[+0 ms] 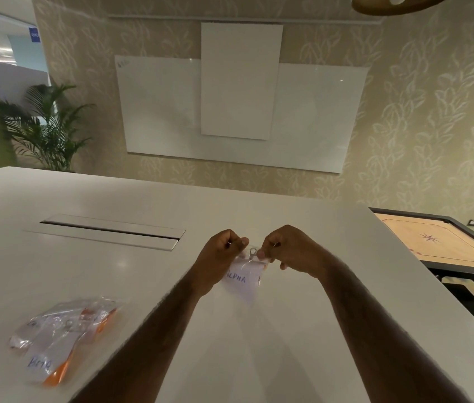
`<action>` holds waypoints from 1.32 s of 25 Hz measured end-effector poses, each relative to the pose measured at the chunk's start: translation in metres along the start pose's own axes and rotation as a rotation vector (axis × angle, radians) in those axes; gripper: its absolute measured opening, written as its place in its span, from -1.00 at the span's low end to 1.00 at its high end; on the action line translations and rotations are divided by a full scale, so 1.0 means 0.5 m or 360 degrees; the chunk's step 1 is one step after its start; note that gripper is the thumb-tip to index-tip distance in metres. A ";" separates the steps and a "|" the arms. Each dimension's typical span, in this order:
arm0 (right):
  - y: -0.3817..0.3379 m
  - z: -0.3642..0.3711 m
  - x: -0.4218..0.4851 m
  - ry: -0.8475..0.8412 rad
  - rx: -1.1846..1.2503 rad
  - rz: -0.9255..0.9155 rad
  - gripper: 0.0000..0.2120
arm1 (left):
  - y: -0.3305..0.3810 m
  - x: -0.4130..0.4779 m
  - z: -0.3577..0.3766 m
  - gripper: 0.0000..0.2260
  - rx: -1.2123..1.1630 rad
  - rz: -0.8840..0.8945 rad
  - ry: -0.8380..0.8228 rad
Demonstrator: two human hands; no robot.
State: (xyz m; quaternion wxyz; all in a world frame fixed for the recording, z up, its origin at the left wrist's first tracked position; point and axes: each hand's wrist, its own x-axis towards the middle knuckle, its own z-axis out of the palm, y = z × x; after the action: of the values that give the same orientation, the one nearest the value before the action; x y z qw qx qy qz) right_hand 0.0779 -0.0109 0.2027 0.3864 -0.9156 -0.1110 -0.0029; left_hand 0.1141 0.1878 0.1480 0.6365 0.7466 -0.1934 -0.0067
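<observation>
While both hands pinched the top edge of the "ALPHA" bag above the white table, left hand, right hand, more labelled bags lay near-left; whiteboard and carrom board beyond.

A white worktop is carrying a loose pile of clear pouches with orange contents at its near left, and a long cable hatch is lying flush in the surface farther back. Beyond the far edge, a wide whiteboard is hanging on the leaf-patterned wall, a narrower white panel is overlapping its top middle, and a potted palm is standing at the left. A carrom board is sitting off the right edge.
</observation>
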 end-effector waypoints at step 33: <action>0.020 -0.014 -0.031 -0.0287 0.0596 -0.0007 -0.78 | 0.012 -0.010 -0.023 -0.82 -0.0851 -0.0077 -0.0413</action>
State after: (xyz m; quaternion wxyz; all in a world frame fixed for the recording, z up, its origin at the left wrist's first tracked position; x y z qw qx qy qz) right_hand 0.0652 -0.0258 0.1993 0.5383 -0.8241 -0.1456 0.0989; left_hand 0.1107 0.1996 0.1547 0.7802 0.5497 -0.2467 -0.1680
